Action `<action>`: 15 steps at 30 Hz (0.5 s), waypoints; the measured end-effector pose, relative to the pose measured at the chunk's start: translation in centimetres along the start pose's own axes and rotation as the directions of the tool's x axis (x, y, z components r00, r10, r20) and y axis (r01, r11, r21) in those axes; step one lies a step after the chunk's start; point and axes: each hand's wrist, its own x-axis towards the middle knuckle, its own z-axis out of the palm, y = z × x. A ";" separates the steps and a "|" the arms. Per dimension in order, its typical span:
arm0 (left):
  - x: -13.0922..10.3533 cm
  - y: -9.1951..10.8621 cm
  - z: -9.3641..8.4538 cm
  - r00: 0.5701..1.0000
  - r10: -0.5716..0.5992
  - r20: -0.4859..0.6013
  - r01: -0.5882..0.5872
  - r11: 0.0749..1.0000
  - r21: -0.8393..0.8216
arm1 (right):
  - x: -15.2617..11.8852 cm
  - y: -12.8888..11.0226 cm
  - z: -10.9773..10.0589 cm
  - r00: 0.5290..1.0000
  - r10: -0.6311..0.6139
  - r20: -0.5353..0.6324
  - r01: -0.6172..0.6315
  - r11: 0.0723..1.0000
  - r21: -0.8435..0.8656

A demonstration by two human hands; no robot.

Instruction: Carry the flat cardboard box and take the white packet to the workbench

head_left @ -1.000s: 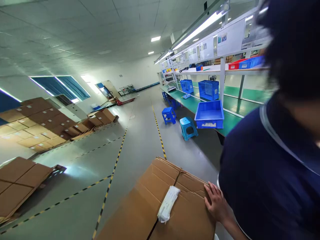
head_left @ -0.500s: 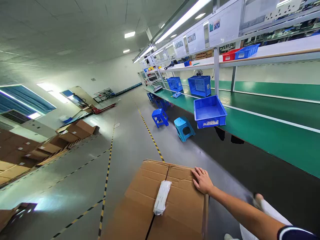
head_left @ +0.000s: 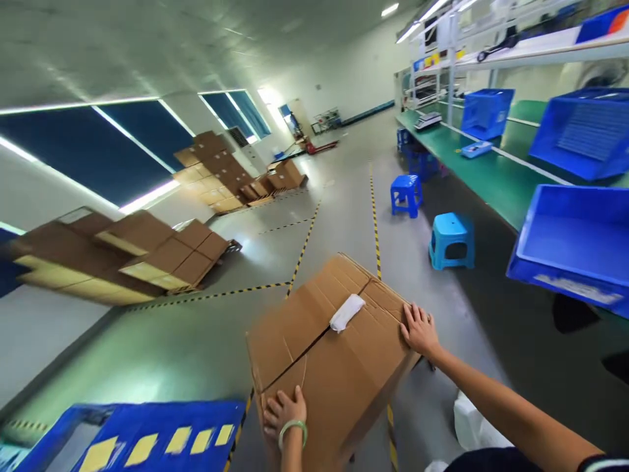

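Head view; left hand [head_left: 284,412] now joins right hand [head_left: 419,330]; both flat on carton [head_left: 334,354]

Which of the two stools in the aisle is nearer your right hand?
The light-blue stool is nearer the right hand. The darker blue stool stands farther up the aisle, beside the green bench.

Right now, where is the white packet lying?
In the head view the white packet lies on top of the cardboard box, across its centre seam, left of the right hand and up from the left hand.
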 end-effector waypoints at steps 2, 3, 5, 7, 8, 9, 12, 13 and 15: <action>0.2 3.2 1.0 0.999 -0.036 0.023 0.036 0.999 -0.005 | 3.0 0.8 0.1 0.997 -0.076 0.015 0.076 0.997 -0.024; 0.5 4.5 1.2 0.999 -0.043 0.029 0.043 0.999 -0.008 | 4.5 1.0 0.0 0.993 -0.118 0.025 0.119 0.992 -0.035; 1.2 6.6 1.3 0.998 -0.051 0.035 0.052 0.999 -0.015 | 7.7 0.8 -0.4 0.971 -0.231 0.058 0.234 0.971 -0.048; 2.0 7.9 1.1 0.998 -0.056 0.037 0.057 0.998 -0.017 | 11.2 -0.3 -0.8 0.921 -0.375 0.106 0.381 0.924 -0.042; 2.4 8.5 0.9 0.998 -0.058 0.035 0.059 0.998 -0.017 | 13.2 -1.3 -0.9 0.881 -0.453 0.133 0.461 0.887 -0.030; 2.8 9.0 0.7 0.998 -0.061 0.033 0.061 0.998 -0.014 | 15.1 -2.6 -1.0 0.834 -0.529 0.158 0.537 0.843 -0.014; 4.2 10.6 0.5 0.998 -0.056 0.022 0.056 0.998 0.004 | 21.0 -7.3 -0.7 0.682 -0.698 0.218 0.706 0.706 0.048; 4.8 11.1 0.5 0.998 -0.052 0.017 0.052 0.999 0.013 | 22.9 -9.0 -0.4 0.644 -0.728 0.234 0.737 0.673 0.067; 5.8 12.0 0.6 0.999 -0.050 0.009 0.050 0.998 0.028 | 26.2 -12.2 0.4 0.599 -0.755 0.266 0.764 0.639 0.092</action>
